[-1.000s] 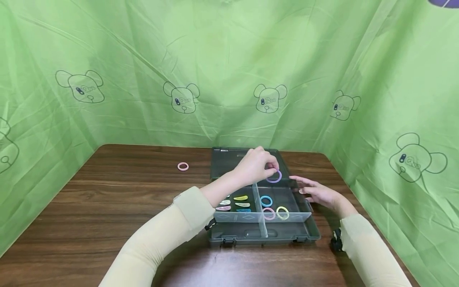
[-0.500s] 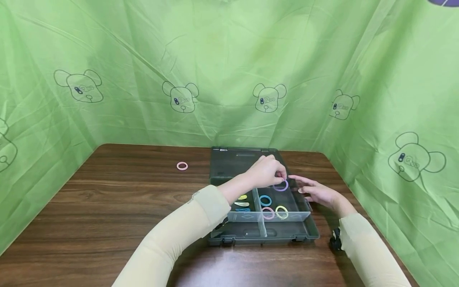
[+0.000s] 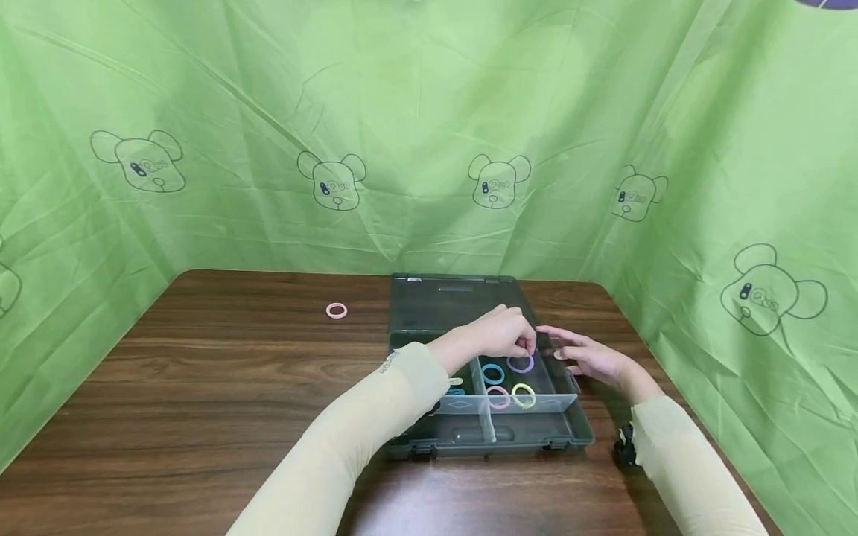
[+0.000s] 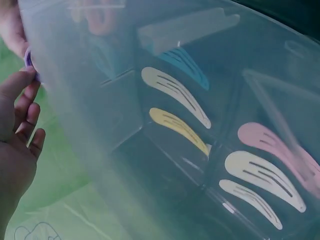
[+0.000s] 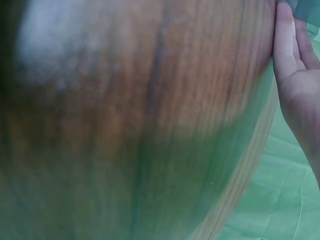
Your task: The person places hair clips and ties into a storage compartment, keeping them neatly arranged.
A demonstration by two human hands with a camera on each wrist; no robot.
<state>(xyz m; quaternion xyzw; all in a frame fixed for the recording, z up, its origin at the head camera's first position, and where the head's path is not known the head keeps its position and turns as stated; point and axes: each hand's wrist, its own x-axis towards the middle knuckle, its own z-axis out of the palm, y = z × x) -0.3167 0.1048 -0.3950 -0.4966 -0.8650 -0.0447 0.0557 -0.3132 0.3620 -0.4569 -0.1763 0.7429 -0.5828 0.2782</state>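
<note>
My left hand pinches a purple hair tie low over the right compartment of a grey translucent plastic box. In that compartment lie a blue hair tie, a pink hair tie and a yellow hair tie. Snap hair clips lie in the left compartment, partly hidden by my left arm; the left wrist view shows a yellow clip, a pink clip, a blue clip and several white ones. At the box's right side, my right hand has its fingers extended against the edge.
The box's lid lies opened back toward the green curtain. A light pink hair tie lies on the wooden table left of the lid. A clear divider crosses the box, with a front section before it.
My left hand has moved right and toward me, lowering the purple hair tie from near the lid hinge into the right compartment. The right hand stays nearly still at the box's side.
</note>
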